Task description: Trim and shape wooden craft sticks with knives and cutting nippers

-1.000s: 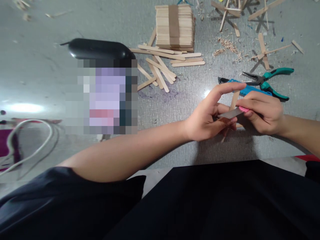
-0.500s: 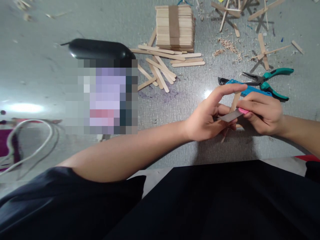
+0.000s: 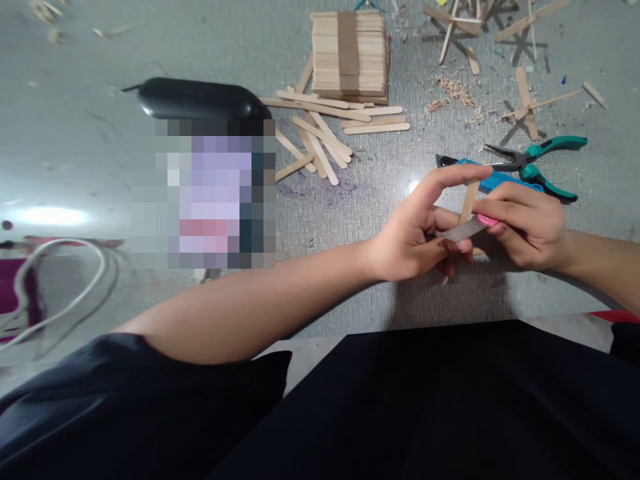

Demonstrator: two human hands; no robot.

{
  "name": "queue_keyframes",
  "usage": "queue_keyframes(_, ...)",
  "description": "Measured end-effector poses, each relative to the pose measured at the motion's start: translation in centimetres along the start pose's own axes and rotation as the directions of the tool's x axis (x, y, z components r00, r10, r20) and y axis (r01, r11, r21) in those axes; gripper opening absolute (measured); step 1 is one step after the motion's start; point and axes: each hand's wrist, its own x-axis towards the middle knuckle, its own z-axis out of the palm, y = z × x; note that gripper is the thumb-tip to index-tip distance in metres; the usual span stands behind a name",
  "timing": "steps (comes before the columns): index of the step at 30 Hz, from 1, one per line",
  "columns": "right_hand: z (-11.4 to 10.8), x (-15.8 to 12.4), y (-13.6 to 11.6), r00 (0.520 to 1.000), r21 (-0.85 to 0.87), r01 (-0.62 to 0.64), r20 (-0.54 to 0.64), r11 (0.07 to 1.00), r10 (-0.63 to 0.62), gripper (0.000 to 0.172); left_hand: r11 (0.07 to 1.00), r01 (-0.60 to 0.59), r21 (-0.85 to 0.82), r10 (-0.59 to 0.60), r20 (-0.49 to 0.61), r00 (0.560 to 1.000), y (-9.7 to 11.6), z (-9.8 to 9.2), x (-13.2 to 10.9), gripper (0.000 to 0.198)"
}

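Observation:
Fingers of my left hand (image 3: 413, 237) are closed around a wooden craft stick (image 3: 469, 201), which slants up past the curled fingers, its top near the index fingertip. Pale stick ends also show below and beside those fingers; how they join is hidden. My right hand (image 3: 535, 223) pinches the pink handle (image 3: 487, 221) of a flat grey metal nail file. The file's blade (image 3: 463, 231) reaches left across the stick, its tip by my left thumb. Just beyond both hands lie a blue utility knife (image 3: 510, 181) and green-handled pliers (image 3: 523, 160).
A banded bundle of craft sticks (image 3: 325, 53) stands at the back, with loose sticks (image 3: 320, 147) before it. Stick crosses (image 3: 525, 107) and wood shavings (image 3: 457, 90) lie at the back right. A black rounded object (image 3: 200, 97), a blurred patch and a white cable (image 3: 103, 267) are on the left.
The nail file has slid slightly to the right along the stick with my right hand. My left hand has barely moved and keeps its hold.

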Motion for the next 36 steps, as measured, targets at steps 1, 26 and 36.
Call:
queue_keyframes(1, -0.01, -0.02, -0.01, 1.0, 0.002, 0.001, -0.001, 1.0, -0.001, 0.034, 1.0, 0.007, -0.007, -0.007, -0.003, 1.0, 0.05, 0.02, 0.03, 0.089)
queue_keyframes(26, 0.08, 0.02, -0.05, 0.998, -0.014, 0.036, -0.046, 0.999, -0.037, 0.036, 0.992, 0.008, -0.122, -0.008, 0.003, 1.0, -0.06, -0.14, 0.3, 0.098)
queue_keyframes(36, -0.06, 0.29, -0.21, 0.997, -0.043, 0.06, -0.039, 0.997, -0.061, 0.034, 0.994, 0.034, -0.105, -0.033, 0.011, 0.999, -0.1, -0.34, 0.19, 0.103)
